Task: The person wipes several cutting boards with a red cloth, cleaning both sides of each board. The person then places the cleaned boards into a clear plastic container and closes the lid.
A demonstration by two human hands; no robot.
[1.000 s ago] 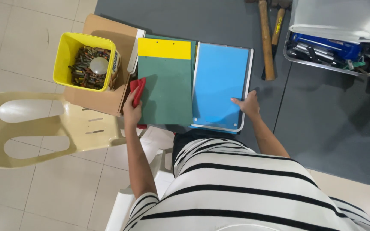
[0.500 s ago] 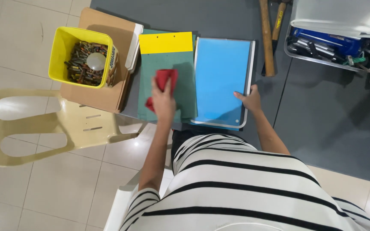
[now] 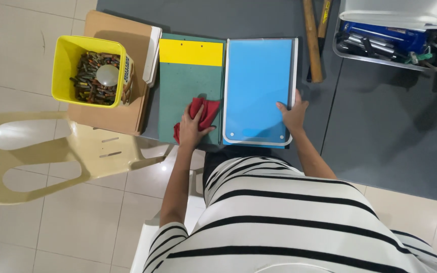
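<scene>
An open folder lies at the near edge of a dark grey table (image 3: 395,126). Its left half (image 3: 188,81) is green with a yellow strip along the top. Its right half (image 3: 259,86) is a light blue sheet in a clear sleeve. My left hand (image 3: 193,129) presses a red cloth (image 3: 203,112) onto the lower part of the green half. My right hand (image 3: 294,114) rests flat on the lower right edge of the blue half, fingers spread.
A yellow bin (image 3: 89,71) full of small items and a pale ball stands on a cardboard box (image 3: 115,108) on a cream plastic chair (image 3: 51,151) at the left. Wooden handles (image 3: 312,40) and a tray of tools (image 3: 390,40) lie at the table's back.
My left hand carried the red cloth from the folder's left edge to the right across the green half, then down toward its lower right. My right hand stayed on the blue half's edge.
</scene>
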